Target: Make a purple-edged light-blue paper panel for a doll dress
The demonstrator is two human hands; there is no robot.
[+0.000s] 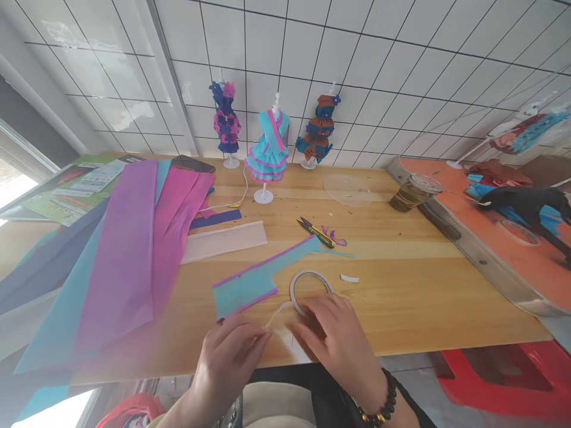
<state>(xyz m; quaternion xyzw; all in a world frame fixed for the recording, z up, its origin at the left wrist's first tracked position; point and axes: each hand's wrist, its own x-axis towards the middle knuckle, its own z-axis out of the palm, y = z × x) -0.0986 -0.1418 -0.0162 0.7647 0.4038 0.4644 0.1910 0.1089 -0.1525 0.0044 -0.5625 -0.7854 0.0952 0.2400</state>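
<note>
Near the front edge of the wooden table, my left hand pinches the end of a thin pale strip. That strip runs toward a roll of white tape. My right hand is beside the roll, its fingers apart and partly over the ring's lower edge; its fingertips are slightly blurred. A whitish piece shows blurred between the hands. Just beyond them lies a blue strip with purple edging, folded at an angle. Small scissors rest behind it, beside purple scraps.
Coloured sheets cover the left side. Three small dressed stands, the middle one in a blue dress, line the tiled wall. A drink cup stands at the right, near an orange table. A red stool is below.
</note>
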